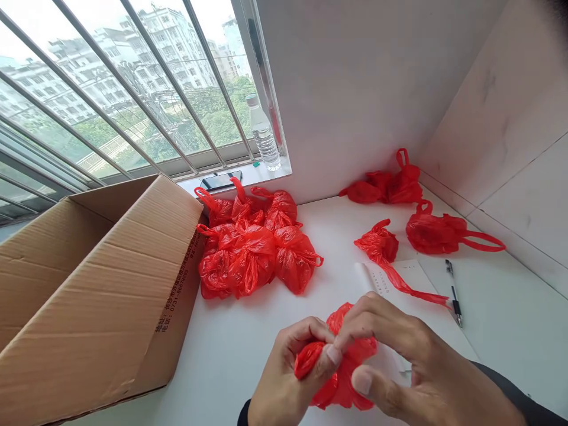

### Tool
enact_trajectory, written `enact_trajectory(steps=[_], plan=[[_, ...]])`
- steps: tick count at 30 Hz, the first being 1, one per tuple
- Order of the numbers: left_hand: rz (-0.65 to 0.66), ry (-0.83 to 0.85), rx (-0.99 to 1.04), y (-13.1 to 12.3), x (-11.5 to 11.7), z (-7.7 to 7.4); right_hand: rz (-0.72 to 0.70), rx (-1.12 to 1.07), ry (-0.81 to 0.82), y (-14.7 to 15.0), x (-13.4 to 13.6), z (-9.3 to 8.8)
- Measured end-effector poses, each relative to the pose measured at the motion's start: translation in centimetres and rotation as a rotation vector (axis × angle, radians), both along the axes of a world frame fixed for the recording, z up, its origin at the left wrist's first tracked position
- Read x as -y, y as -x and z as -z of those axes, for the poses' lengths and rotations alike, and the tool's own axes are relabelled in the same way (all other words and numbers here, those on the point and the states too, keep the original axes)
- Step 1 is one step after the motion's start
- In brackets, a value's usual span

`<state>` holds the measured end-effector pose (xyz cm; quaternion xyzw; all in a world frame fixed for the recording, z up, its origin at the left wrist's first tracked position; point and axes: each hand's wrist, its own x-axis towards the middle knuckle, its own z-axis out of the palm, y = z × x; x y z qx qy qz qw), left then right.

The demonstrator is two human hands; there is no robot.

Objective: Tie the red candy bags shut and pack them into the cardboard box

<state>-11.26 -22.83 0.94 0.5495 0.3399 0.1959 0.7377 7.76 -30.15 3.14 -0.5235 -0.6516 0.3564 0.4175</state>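
while left hand (288, 373) clutches, right hand (428, 352) arches

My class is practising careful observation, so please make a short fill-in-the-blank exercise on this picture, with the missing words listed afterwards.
1. The left hand grips a plastic bag coloured ____.
2. The open box at the left is made of ____.
3. The bottle by the window has its cap ____ (on/off).
4. The writing tool lying at the right is a ____.

Missing words: red; cardboard; on; pen.
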Motion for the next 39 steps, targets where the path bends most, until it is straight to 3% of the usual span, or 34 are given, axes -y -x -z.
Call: enact_trajectory(steps=[4, 11, 14, 18, 24, 28, 32, 36, 39], plan=[[0.081, -0.213, 0.020, 0.3, 0.6, 0.5, -0.061, -0.023, 0.080, 0.0, -1.1, 1.9], [-0.070, -0.937, -0.125, 0.1, 0.5, 1.9, -0.062, -0.120, 0.342, 0.4, -2.1, 3.3], [-0.126, -1.097, -0.121, 0.3, 0.4, 2.9, -0.121, -0.130, 0.373, 0.3, -2.1, 3.8], [-0.091, -1.228, -0.104, 0.9, 0.5, 3.6, -0.211, -0.254, 0.389, 0.0, -2.3, 4.4], [-0.002, -1.232, -0.188, 1.2, 0.3, 3.7, -0.091, -0.250, 0.330, 0.0, -2.5, 4.2], [-0.010, -1.300, -0.245, 1.7, 0.7, 4.8, 0.017, -0.169, 0.306, -0.1, -2.2, 4.0], [-0.143, -1.235, -0.326, 3.1, 1.6, 6.6, 0.099, -0.038, 0.361, -1.1, -1.1, 5.0], [-0.390, -0.985, -0.425, 5.4, 2.2, 7.9, 0.217, 0.074, 0.443, -2.9, 0.1, 7.2], [-0.539, -0.710, -0.499, 6.7, 2.2, 7.8, 0.237, 0.056, 0.483, -3.5, 0.7, 8.1]])
